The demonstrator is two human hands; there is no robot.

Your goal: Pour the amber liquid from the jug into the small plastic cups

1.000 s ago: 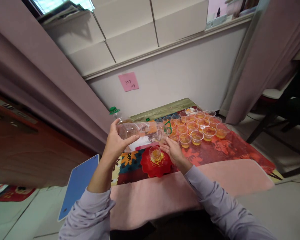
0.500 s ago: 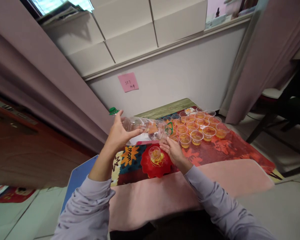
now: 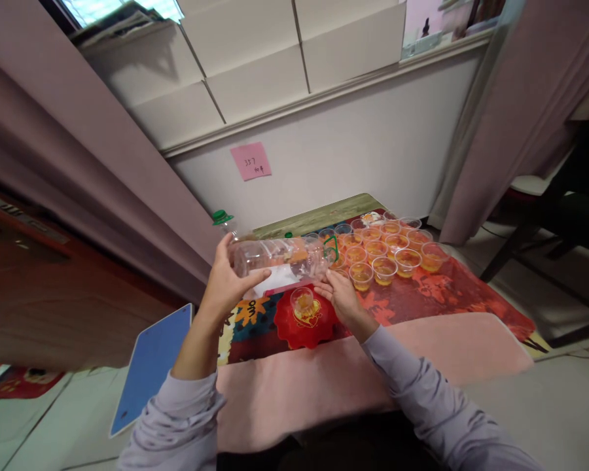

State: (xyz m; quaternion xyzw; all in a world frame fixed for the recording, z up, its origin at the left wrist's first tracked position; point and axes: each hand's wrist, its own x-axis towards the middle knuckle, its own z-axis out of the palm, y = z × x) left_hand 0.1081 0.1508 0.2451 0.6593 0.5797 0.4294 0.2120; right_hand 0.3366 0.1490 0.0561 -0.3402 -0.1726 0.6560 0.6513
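Observation:
A clear plastic bottle (image 3: 275, 255) lies almost level in the air, its green handle ring (image 3: 330, 248) toward the right. My left hand (image 3: 230, 275) is wrapped around its bottom end. At the neck end, my right hand (image 3: 341, 294) grips with thumb and fingers. Below the bottle, a clear plastic cup (image 3: 302, 302) stands on a red scalloped plate (image 3: 287, 330); its contents are hard to make out. To the right, several clear cups (image 3: 384, 269) with amber liquid stand close together in rows.
Behind my left hand stands another bottle with a green cap (image 3: 222, 217). A small green cap (image 3: 288, 234) shows behind the held bottle. A pink cloth (image 3: 451, 347) covers the table's near edge. A blue board (image 3: 154, 366) is at the left, and a wall (image 3: 343, 150) rises behind.
The bottle's bottom end and my left hand have moved slightly down and left, leaving the bottle more level. My right hand has stayed at the neck.

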